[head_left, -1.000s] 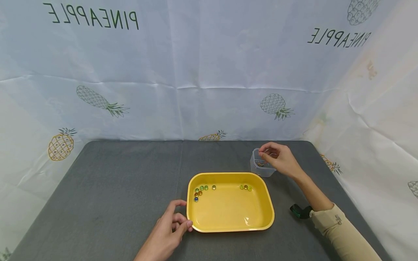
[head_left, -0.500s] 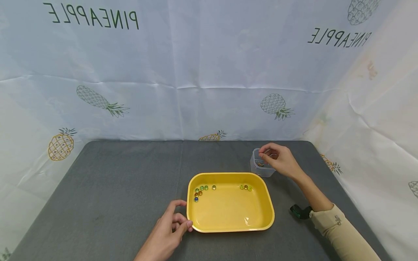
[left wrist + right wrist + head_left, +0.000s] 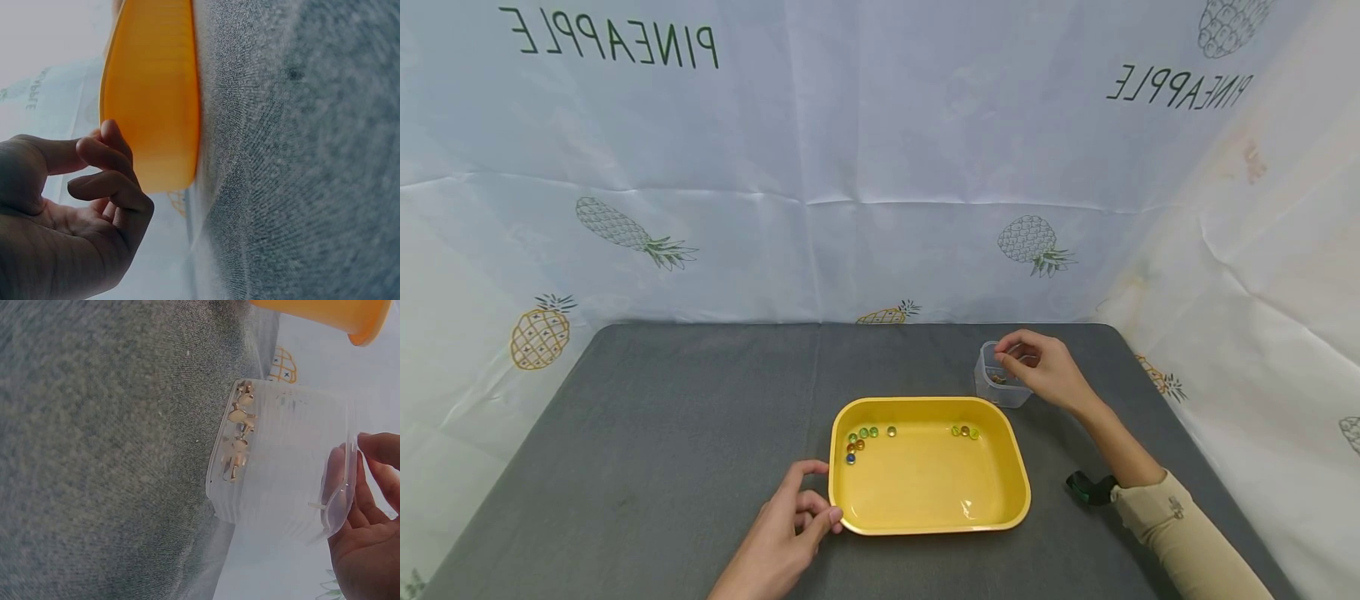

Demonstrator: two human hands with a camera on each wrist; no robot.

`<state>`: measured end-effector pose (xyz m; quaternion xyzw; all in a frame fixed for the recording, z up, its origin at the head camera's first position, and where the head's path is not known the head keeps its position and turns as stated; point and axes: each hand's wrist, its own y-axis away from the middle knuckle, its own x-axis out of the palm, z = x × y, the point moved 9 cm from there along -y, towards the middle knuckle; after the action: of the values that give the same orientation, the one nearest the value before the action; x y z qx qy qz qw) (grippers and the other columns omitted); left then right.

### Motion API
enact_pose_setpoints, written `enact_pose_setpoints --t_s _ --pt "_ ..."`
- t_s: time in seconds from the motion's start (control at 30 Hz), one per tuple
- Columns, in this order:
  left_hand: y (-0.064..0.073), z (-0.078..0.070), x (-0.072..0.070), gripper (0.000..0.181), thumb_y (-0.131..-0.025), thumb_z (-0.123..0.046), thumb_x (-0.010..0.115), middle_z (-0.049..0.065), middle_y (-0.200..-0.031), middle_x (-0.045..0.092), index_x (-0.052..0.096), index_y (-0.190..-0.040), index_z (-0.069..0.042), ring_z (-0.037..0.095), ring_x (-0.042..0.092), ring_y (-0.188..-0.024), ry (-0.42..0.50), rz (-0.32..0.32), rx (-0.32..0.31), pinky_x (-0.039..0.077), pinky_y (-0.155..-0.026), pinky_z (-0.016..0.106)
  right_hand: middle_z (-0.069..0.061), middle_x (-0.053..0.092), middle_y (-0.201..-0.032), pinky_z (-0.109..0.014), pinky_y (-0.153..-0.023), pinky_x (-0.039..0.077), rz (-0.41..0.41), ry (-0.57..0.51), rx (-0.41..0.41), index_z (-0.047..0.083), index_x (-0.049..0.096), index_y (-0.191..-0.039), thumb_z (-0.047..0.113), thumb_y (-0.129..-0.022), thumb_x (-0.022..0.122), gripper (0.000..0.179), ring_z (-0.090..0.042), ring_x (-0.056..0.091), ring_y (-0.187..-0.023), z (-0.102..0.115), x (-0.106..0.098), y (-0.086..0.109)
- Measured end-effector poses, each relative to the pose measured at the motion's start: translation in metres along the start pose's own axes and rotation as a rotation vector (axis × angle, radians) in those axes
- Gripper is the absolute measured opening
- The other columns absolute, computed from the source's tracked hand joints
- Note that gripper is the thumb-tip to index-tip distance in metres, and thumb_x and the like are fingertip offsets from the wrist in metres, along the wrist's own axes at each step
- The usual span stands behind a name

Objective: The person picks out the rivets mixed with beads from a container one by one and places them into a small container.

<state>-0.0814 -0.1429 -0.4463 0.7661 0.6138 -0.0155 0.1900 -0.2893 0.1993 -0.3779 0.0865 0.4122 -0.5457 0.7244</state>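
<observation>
My left hand (image 3: pixel 790 529) holds the front left corner of a yellow tray (image 3: pixel 929 527), thumb on the rim and fingers against the outer wall. In the left wrist view the fingers (image 3: pixel 115 181) are bent beside the tray wall (image 3: pixel 156 94). Glass marbles lie inside: green ones (image 3: pixel 863 432), amber ones (image 3: pixel 860 445) and a blue one (image 3: pixel 851 458). My right hand (image 3: pixel 1048 367) is over a clear plastic container (image 3: pixel 988 390), fingertips at the opening. Small gold-coloured metal pieces (image 3: pixel 239 431) lie at its bottom. Whether the right fingers pinch anything I cannot tell.
The grey tabletop (image 3: pixel 685 433) stretches left of the tray. A pale curtain (image 3: pixel 820 150) printed with pineapples rises behind and at the sides. A dark device (image 3: pixel 1090 487) sits at my right wrist by the beige sleeve (image 3: pixel 1180 525).
</observation>
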Motion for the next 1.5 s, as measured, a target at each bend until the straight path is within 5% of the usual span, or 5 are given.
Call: enact_pose_setpoints --t_s 0.83,1.5 --pt "-0.003 -0.003 -0.008 0.058 -0.102 -0.018 0.076 0.002 -0.089 0.075 0.046 -0.149 -0.002 0.018 0.061 -0.068 -0.101 0.01 -0.007 0.045 -0.062 0.026 -0.014 0.074 -0.098 -0.026 -0.071 0.061 0.012 -0.03 -0.019 0.007 0.074 -0.113 0.003 -0.102 0.075 0.012 -0.032 0.07 -0.081 0.004 -0.004 0.005" --pt "-0.003 -0.004 -0.015 0.057 -0.099 -0.022 0.081 0.002 -0.087 0.072 0.054 -0.146 -0.006 0.015 0.057 -0.064 -0.166 -0.008 -0.025 0.045 -0.058 0.026 -0.012 0.075 -0.1 -0.019 -0.073 0.059 0.0 -0.037 -0.036 0.005 0.074 -0.113 -0.001 -0.1 0.074 0.014 -0.026 0.071 -0.082 0.012 -0.006 0.009"
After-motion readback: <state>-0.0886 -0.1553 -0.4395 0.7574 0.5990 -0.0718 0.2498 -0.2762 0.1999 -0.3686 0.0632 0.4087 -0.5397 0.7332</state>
